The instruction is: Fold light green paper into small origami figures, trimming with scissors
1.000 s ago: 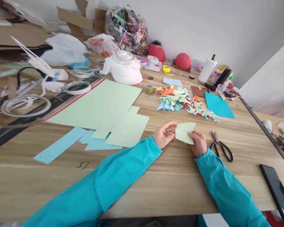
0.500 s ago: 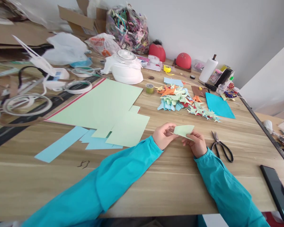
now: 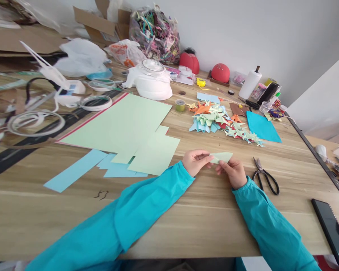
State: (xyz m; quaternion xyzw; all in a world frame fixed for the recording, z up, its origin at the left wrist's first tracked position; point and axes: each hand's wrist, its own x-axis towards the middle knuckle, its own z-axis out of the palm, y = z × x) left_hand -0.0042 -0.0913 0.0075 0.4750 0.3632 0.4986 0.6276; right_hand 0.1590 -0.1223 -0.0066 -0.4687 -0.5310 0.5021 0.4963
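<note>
A small folded piece of light green paper (image 3: 222,156) is held just above the table between my two hands. My left hand (image 3: 196,162) pinches its left end between thumb and fingers. On its lower right edge, my right hand (image 3: 234,172) grips with the thumb in front and the fingers behind. Black-handled scissors (image 3: 262,175) lie to the right of my right hand, blades slightly apart. Left of my hands are green paper sheets (image 3: 155,152) and pale blue paper strips (image 3: 75,170). Beyond my hands sits a pile of folded paper stars (image 3: 214,118) in green, blue and orange.
A phone (image 3: 332,229) lies near the right edge. Farther back stand a spool (image 3: 180,105), a bright blue sheet (image 3: 262,126), a white bottle (image 3: 250,83) and red pincushion-like domes (image 3: 220,73). Tape rolls (image 3: 95,102), plastic bags and cardboard crowd the left.
The green paper now looks narrower, with its upper edge folded or tilted down. My right thumb has shifted left along it, and my left fingers reach further over its end.
</note>
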